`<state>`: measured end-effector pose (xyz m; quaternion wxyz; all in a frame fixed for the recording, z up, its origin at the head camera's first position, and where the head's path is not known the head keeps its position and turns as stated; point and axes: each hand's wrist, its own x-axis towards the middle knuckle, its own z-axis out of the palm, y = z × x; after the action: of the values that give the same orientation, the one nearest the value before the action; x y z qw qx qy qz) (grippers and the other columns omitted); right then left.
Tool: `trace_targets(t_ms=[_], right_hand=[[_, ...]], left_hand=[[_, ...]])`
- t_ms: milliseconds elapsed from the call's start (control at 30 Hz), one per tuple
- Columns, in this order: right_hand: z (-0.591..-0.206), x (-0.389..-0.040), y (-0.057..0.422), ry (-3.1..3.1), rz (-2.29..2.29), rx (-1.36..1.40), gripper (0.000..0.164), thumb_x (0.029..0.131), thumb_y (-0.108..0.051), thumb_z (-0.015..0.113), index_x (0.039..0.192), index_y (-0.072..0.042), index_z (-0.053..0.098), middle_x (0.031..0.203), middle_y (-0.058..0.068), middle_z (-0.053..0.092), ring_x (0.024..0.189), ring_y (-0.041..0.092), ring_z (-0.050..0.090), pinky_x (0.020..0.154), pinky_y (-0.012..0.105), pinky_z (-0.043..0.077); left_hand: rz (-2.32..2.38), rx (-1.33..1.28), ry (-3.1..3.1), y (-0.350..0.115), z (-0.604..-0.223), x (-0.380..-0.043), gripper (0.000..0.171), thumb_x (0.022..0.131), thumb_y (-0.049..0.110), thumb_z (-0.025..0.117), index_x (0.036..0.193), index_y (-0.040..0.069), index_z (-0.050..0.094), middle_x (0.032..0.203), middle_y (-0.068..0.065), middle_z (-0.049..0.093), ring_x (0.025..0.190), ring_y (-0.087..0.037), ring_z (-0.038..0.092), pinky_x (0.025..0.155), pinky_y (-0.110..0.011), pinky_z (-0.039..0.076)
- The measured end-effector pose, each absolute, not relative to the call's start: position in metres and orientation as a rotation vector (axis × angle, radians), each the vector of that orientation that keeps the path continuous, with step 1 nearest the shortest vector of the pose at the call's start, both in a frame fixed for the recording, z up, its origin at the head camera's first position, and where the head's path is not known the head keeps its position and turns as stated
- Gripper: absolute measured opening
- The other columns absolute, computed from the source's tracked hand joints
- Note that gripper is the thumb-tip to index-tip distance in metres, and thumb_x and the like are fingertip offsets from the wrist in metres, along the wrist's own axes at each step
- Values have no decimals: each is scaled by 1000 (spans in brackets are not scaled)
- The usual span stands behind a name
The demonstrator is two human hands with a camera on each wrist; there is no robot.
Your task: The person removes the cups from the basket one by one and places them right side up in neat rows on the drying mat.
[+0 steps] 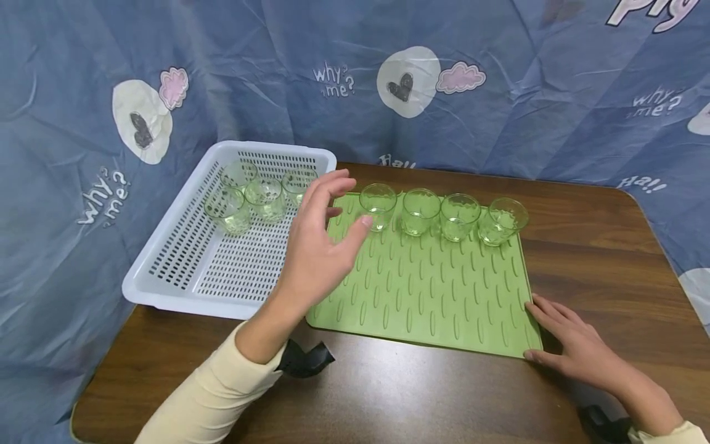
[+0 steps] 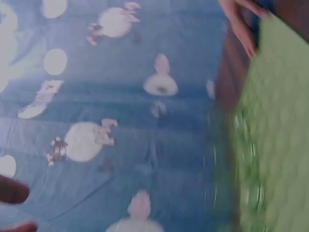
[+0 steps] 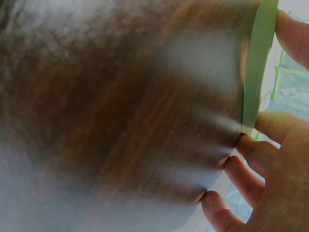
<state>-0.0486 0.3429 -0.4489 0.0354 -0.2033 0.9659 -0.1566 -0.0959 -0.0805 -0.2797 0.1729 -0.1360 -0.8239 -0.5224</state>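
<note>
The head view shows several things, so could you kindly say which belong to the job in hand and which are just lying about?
Seemingly in the job:
- glasses
- green mat
- white basket
- left hand
- right hand

Seemingly just surroundings:
- wooden table
- blue printed cloth

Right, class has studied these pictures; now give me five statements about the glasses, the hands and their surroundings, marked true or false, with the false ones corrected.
1. Four glasses stand in a row on the green mat. True.
2. The left hand is gripping a glass. False: it holds nothing.
3. The right hand touches the mat's right edge. True.
4. Glasses also stand in the plastic basket, left of the mat in the head view. True.
5. The tabletop is plain white. False: it is brown with a wood grain.
</note>
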Motion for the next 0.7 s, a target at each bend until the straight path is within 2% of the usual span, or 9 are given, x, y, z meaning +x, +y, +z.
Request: trace_targets(t_ms=[233,433,567,700], right_hand=[[-447,-49,342,2985,-469,-635,93,74,-36,85,151,-9,41,155,20,41,129,42,41,84,69,42],[-446,-53,339,2983,-463,-649,93,74,-36,85,151,-8,41,155,20,41,130,42,41,85,69,42],[-446,-52,341,2984,-468,-654,93,73,-35,85,150,-7,42,155,20,41,129,43,42,84,70,41],[-448,-49,342,2982,-472,-648,93,73,-34,86,150,-6,43,153,22,42,128,44,42,84,71,42]], left_hand=[[-1169,-395,-2471,-135,-259,-113,41,88,6,68,127,0,60,140,-10,56,125,-25,55,100,-42,51],[-1034,-351,-2493,-169,-250,-118,40,88,6,69,126,-1,61,135,-13,60,121,-29,57,94,-41,50],[-829,-495,-2564,-190,-248,-129,42,86,7,70,127,-1,60,132,-17,61,122,-33,56,97,-47,47],[-647,-584,-2715,-218,-247,-149,42,88,11,69,128,1,60,130,-19,62,113,-37,59,95,-53,48]])
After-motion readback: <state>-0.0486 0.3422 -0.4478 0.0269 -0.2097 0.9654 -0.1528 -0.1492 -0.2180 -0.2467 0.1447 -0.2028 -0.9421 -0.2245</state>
